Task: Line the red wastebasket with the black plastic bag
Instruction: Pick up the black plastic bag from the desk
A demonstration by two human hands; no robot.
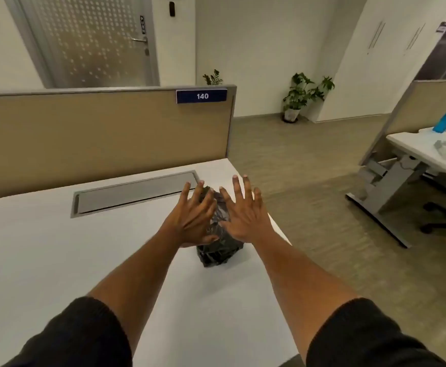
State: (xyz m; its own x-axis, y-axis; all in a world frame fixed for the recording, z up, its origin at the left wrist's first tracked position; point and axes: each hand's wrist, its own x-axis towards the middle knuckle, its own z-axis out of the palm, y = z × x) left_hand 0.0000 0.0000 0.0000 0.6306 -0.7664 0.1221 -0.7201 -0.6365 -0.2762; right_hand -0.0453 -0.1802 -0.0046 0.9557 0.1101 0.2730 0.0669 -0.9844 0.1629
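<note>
A crumpled black plastic bag (217,250) lies bunched on the white desk (57,247) near its right edge. My left hand (192,218) hovers over the bag's left side with fingers spread, and my right hand (243,211) hovers over its right side, also spread. Both palms face down and hide the bag's upper part. I cannot tell whether they touch it. No red wastebasket is in view.
A grey cable tray lid (137,193) is set into the desk behind the bag. A tan partition (97,133) labelled 140 closes the far side. Right of the desk is open floor (309,181), then another desk (428,152) and a potted plant (300,98).
</note>
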